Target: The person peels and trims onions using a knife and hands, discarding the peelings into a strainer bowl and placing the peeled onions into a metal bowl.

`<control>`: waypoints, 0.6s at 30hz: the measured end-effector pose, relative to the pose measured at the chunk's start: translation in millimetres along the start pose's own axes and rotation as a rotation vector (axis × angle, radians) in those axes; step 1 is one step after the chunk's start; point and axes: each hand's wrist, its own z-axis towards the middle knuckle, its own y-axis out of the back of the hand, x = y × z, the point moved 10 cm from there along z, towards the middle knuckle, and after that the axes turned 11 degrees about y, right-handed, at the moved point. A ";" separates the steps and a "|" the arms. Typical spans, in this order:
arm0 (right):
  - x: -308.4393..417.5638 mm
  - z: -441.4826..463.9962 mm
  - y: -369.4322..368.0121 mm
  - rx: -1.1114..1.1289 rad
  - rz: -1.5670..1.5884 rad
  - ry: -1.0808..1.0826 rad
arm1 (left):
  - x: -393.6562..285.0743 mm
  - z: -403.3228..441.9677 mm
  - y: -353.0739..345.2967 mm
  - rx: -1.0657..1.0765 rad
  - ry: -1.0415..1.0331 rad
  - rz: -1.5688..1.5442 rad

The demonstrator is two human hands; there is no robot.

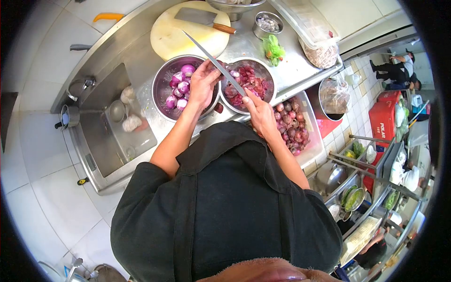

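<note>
My right hand (259,113) grips a long knife (206,55), its blade slanting up and left across the two bowls. My left hand (203,85) has its fingers closed around a red onion (221,64), partly hidden by the fingers and blade. Below the left hand is a metal bowl (157,96) with several peeled purple onions (180,83). Beside it, under the blade, a second metal bowl (274,83) holds dark red onion skins (255,84). Near my right forearm, a pale plastic tub (315,134) holds many unpeeled red onions (292,123).
A cleaver (197,17) lies on a round cutting board (162,35). A small metal bowl (268,24), a green bagged bundle (272,49) and a plastic container (324,51) stand behind. The sink (103,113) is left; shelves (361,164) and other people (399,68) are right.
</note>
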 end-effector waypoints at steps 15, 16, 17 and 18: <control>18.6 23.4 -8.5 -0.085 0.207 0.103 | 5.1 -18.8 -37.3 0.014 -0.137 0.186; 21.4 25.2 -8.2 -0.117 0.212 0.139 | 2.4 -18.7 -37.4 -0.001 -0.158 0.200; 16.7 24.5 -11.9 -0.090 0.262 0.084 | 3.3 -17.0 -33.3 -0.052 -0.190 0.267; 15.6 26.3 -12.1 -0.118 0.266 0.099 | 3.8 -16.6 -36.0 -0.052 -0.177 0.326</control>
